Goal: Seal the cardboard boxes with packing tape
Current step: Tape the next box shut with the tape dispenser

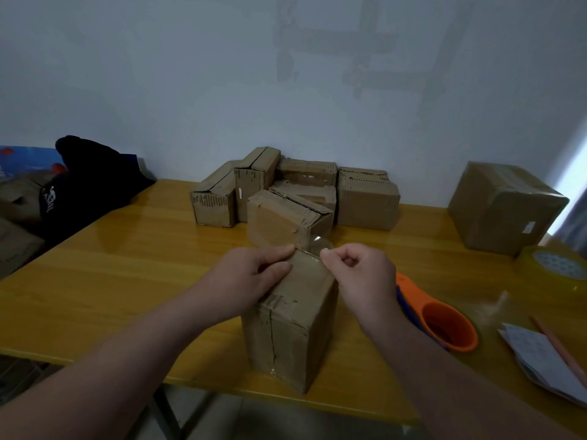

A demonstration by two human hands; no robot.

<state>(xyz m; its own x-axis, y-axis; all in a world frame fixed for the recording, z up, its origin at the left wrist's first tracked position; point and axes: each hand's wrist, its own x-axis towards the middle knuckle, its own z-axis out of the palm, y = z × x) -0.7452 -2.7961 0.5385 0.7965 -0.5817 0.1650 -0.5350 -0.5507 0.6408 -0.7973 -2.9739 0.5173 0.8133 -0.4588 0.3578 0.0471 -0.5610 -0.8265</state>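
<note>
The left hand (254,274) presses on the near cardboard box (292,331) top while the right hand (359,274) pinches a clear tape strip (317,247), which next needs smoothing over the seam

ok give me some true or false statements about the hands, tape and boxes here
1. The left hand rests on top of the front box. True.
2. The right hand holds the orange dispenser. False: its fingers pinch a clear tape strip; the dispenser lies on the table.
3. A pile of small boxes stands behind the front box. True.
4. The tape roll sits on the front box. False: it is on the table, far right.
</note>
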